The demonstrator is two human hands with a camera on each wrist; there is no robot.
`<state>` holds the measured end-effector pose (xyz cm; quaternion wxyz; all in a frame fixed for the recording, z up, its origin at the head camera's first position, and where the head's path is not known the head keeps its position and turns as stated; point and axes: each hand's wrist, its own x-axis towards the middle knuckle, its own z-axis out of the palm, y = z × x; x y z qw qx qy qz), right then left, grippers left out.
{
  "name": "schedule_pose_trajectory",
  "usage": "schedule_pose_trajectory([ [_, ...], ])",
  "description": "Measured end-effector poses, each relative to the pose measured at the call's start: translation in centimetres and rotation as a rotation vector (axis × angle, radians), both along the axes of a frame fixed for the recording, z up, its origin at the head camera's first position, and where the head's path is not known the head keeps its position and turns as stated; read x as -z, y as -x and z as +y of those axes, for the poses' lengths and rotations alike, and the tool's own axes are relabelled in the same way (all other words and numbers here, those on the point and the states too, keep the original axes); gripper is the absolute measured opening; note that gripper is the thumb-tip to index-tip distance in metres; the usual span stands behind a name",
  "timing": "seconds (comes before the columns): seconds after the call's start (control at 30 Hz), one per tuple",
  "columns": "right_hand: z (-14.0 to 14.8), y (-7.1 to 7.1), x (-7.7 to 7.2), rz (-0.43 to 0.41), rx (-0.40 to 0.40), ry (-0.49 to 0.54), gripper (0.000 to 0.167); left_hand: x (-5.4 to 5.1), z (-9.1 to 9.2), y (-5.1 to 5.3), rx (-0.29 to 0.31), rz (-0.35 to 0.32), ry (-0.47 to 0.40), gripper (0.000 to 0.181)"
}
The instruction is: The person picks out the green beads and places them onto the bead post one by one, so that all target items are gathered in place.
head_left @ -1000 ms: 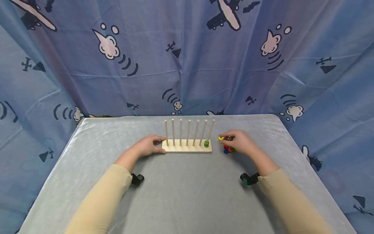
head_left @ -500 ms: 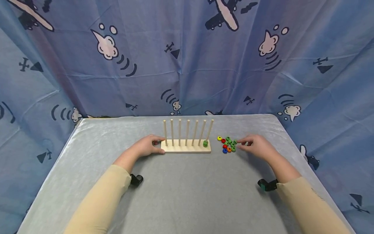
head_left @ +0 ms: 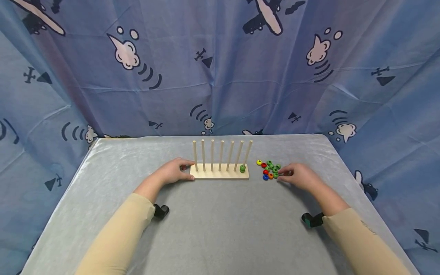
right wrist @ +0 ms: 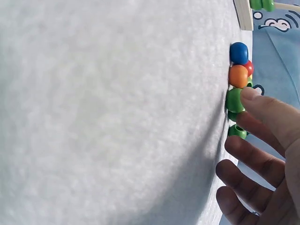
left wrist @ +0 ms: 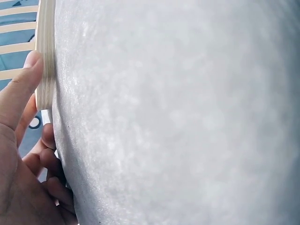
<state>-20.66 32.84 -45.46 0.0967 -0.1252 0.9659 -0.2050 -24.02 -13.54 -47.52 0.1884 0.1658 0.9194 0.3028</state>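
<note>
My left hand [head_left: 173, 171] grips the left end of a wooden peg board [head_left: 220, 175], thumb on the near side and fingers behind. Several upright pegs rise from the board. Two green beads [head_left: 242, 168] sit low on its rightmost peg. To the board's right lies a cluster of loose beads. My right hand [head_left: 299, 175] is at the cluster's right edge, its fingers loosely bent and spread. In the right wrist view the thumb tip overlaps a green bead [right wrist: 235, 100], with the index finger just below; I cannot tell whether they touch it.
The cluster also has a yellow bead [head_left: 259, 162], a blue bead [right wrist: 239, 53], an orange bead [right wrist: 238, 76], red beads [head_left: 264, 165] and more green ones. A pale cloth covers the table [head_left: 220, 229]. Behind hangs a blue patterned curtain [head_left: 233, 76].
My right hand moved from over the beads to their right side, uncovering them, then slightly down and nearer the lower green beads. The left hand and board stay in place.
</note>
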Motion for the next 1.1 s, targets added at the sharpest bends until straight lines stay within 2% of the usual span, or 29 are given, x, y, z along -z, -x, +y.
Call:
schedule_pose_trajectory([
  [0.33, -0.4, 0.2, -0.2, -0.016, 0.019, -0.041, 0.032, -0.3, 0.3, -0.1, 0.001, 0.002, 0.008, 0.069],
  [0.7, -0.5, 0.3, -0.1, -0.011, 0.009, -0.069, 0.033, 0.2, 0.2, 0.1, 0.015, 0.033, -0.008, 0.067],
  [0.9, -0.3, 0.3, -0.2, -0.002, 0.004, -0.051, 0.031, 0.3, 0.2, 0.1, 0.012, 0.046, -0.009, 0.067],
  [1.1, -0.2, 0.3, -1.1, -0.003, -0.005, -0.015, 0.03, 0.1, 0.1, 0.0, 0.005, 0.03, -0.005, 0.067],
])
